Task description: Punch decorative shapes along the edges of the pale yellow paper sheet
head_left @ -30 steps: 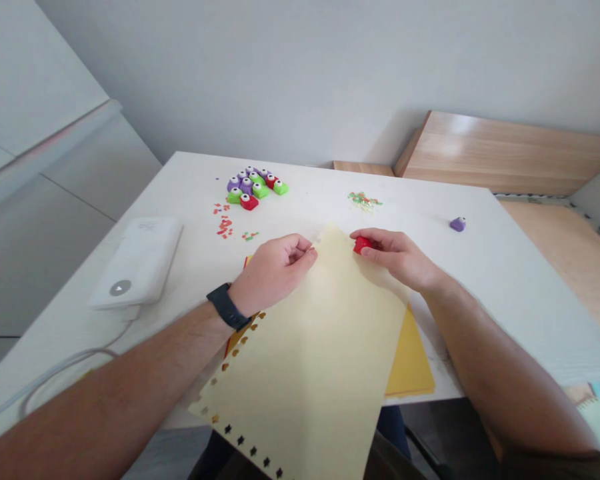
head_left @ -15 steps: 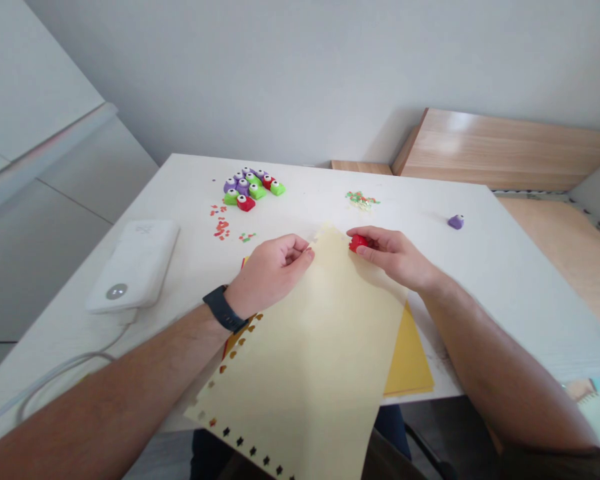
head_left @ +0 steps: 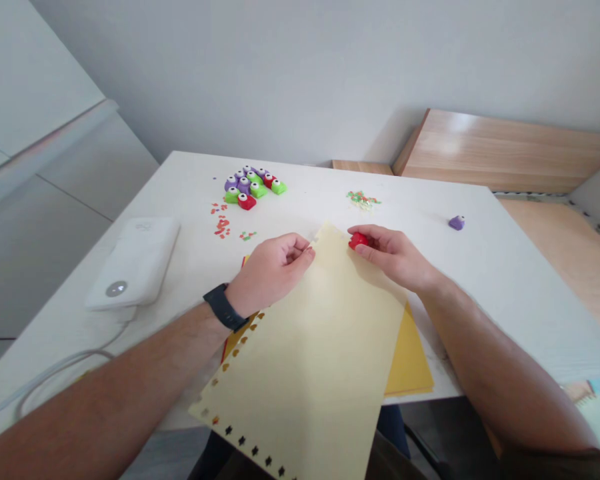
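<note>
A pale yellow paper sheet with small shapes punched along its left edge lies tilted over a darker yellow sheet on the white table. My left hand, a black watch on its wrist, pinches the sheet's left edge near the top corner. My right hand is closed on a small red craft punch set on the sheet's top right edge.
Several green, purple and red punches are grouped at the far left, with red paper bits nearby. A pile of confetti and a lone purple punch lie farther back. A white device with a cable sits left.
The red punch and my right hand have shifted slightly left along the sheet's edge. My left hand keeps its pinch on the paper.
</note>
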`<state>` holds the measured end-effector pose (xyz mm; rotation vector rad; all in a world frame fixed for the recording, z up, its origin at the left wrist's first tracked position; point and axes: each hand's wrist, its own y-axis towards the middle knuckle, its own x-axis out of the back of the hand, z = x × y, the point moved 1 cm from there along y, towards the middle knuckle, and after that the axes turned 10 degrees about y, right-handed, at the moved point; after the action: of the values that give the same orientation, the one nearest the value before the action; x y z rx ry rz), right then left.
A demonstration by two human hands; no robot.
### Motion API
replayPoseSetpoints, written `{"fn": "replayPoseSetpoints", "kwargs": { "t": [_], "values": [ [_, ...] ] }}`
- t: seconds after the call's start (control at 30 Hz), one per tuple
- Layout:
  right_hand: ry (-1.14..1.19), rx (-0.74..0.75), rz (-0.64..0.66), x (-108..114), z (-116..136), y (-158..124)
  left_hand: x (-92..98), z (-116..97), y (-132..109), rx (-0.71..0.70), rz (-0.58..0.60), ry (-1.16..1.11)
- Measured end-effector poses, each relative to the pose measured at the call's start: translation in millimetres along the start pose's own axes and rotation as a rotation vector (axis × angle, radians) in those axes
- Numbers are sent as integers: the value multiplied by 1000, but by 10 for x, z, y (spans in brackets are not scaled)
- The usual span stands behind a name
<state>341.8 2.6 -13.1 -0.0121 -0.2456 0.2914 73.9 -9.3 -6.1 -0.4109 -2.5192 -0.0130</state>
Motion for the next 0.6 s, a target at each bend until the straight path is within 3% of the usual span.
{"fn": "replayPoseSetpoints", "kwargs": {
  "t": [0.3,0.6],
  "values": [
    [16,14,-23,-10,1,8,-5,24,0,-4,7,10],
    [90,-18,-125,-18,68,29,6,-2,-7,-16,-9,18]
  ]
}}
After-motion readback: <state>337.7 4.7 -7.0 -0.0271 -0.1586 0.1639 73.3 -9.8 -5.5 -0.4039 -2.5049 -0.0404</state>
